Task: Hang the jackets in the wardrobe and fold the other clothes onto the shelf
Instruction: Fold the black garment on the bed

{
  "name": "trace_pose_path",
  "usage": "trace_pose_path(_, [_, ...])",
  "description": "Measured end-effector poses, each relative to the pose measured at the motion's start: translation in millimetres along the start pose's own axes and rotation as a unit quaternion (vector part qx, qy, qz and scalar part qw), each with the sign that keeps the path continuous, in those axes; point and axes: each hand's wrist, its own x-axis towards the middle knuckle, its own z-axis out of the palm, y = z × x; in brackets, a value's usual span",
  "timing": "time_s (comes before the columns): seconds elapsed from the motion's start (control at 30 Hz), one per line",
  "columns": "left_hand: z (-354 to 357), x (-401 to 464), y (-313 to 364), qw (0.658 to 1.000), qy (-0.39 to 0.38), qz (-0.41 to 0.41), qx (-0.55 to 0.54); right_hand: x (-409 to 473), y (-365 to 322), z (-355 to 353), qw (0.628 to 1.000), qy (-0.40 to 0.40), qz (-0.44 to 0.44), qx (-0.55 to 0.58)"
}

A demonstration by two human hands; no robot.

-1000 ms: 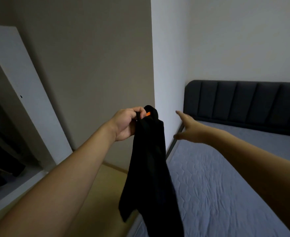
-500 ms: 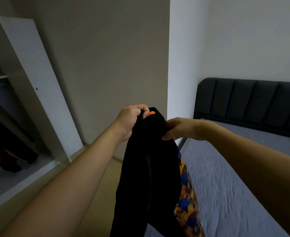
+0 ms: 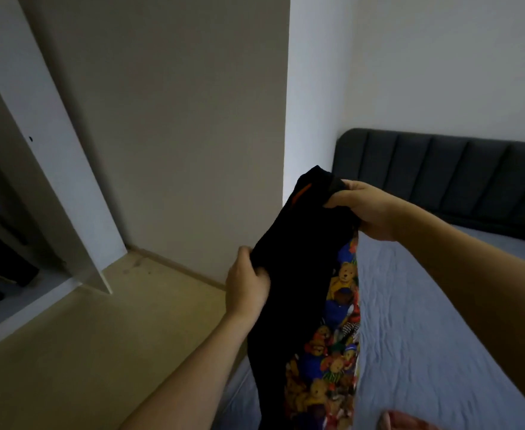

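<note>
A bed with a grey-blue quilted cover is filling the right side, its dark padded headboard standing against the wall. A pinkish cloth is lying on the cover at the bottom edge. A bare yellowish floor is stretching away on the left.

Both arms reach forward; left hand low, right hand higher, fingers of both curled in grips.
</note>
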Motion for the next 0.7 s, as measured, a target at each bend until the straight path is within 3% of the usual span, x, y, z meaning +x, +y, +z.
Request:
trace_pose_path(0.1, [-14.2,10.3,5.0,0.999,-0.034,-0.014,-0.005,-21.2,7.8,-23.5,0.998,0.028,0.061,-0.006])
trace_pose_path(0.23, [-15.5,-3.6,16.7,0.985,-0.164,0.026,-0.053,-48.2,21.6,-44.9,0.99,0.059,0.124,0.01])
trace_pose_path(0.3, [5.8,-32.4,22.5,0.968,-0.238,0.078,-0.007,-56.3,25.2,-48.5,0.989,0.072,0.122,0.03])
trace_pose_path(0.37, [42.9,-60.2,24.2,0.963,-0.21,0.139,0.092,-61.1,26.2,-46.3,0.989,0.065,0.127,0.039])
trace_pose_path(0.43, [68.1,-72.7,30.6,0.989,-0.125,0.079,0.019,-67.3,22.6,-43.5,0.988,0.046,0.141,0.038])
trace_pose_path(0.53, [65.8,-57.2,30.1,0.982,-0.027,-0.138,-0.125,-83.6,14.7,-57.9,0.983,0.034,0.18,0.004])
trace_pose_path(0.6, [47.1,-45.1,27.0,0.986,-0.042,-0.128,-0.097,-98.6,9.9,-72.0,0.962,0.042,0.263,-0.062])
trace_pose_path(0.7, [23.3,-14.9,42.2,0.983,-0.149,-0.103,-0.041,-113.2,7.2,-79.0,0.884,-0.02,0.435,-0.17])
